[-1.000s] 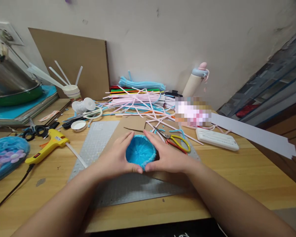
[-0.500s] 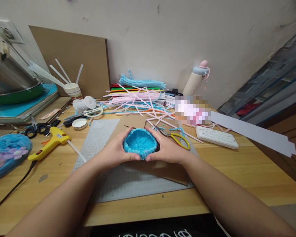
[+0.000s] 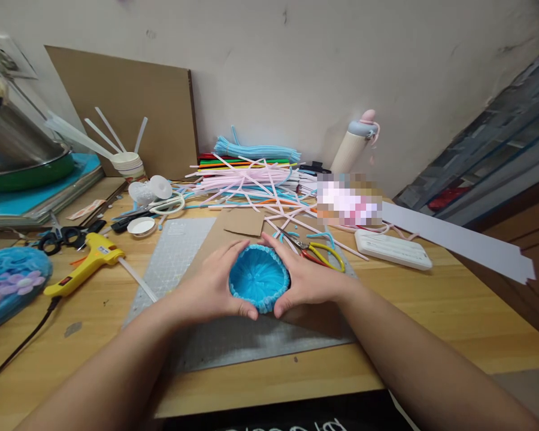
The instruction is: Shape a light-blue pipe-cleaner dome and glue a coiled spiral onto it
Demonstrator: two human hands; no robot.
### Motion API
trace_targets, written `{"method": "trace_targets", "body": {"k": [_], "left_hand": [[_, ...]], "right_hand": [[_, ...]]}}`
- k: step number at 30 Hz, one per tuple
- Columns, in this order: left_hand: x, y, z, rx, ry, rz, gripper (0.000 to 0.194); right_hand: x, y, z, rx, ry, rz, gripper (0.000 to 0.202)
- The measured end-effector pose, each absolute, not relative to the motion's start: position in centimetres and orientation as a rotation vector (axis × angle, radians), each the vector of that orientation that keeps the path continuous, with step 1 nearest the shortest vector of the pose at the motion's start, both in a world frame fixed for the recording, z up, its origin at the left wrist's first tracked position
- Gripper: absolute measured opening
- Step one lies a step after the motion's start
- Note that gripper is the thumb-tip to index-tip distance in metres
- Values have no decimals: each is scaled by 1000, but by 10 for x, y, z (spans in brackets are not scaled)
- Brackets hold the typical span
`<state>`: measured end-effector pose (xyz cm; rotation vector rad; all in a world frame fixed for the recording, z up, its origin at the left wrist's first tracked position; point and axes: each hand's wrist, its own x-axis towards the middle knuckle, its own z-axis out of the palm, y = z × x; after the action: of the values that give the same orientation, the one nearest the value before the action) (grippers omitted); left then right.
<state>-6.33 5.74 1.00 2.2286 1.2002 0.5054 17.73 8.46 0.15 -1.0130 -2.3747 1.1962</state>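
A fuzzy blue pipe-cleaner bowl [image 3: 257,276] is held between my two hands, its hollow side tipped toward me. My left hand [image 3: 213,280] wraps its left side, thumb along the near rim and fingers at the far side. On the right, my right hand [image 3: 303,274] grips it the same way. Below the bowl lie a brown cardboard sheet [image 3: 314,320] and a grey cutting mat [image 3: 206,347]. Pliers with yellow and red handles [image 3: 326,254] rest just beyond my right hand. A small cardboard piece [image 3: 245,223] lies past the bowl.
To the left are a yellow glue gun [image 3: 83,266], scissors [image 3: 61,236] and a blue fuzzy piece with flowers [image 3: 15,284]. Pink and blue pipe cleaners [image 3: 247,176] are piled at the back. A bottle [image 3: 353,143], a white case [image 3: 393,249] and paper cups [image 3: 128,164] stand around.
Both hands have brought the bowl slightly nearer and lower. Its opening has tilted more toward me, so more of the inside shows. The view has shifted slightly.
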Motion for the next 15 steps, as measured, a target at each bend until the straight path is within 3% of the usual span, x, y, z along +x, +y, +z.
{"method": "trace_targets", "body": {"k": [6, 15], "left_hand": [[-57, 58, 9, 2238, 1211, 566, 126], [-66, 57, 15, 2204, 1253, 368, 123]], "right_hand": [[176, 89, -1, -990, -2280, 1240, 136], [179, 90, -2, -992, -2386, 1198, 136]]}}
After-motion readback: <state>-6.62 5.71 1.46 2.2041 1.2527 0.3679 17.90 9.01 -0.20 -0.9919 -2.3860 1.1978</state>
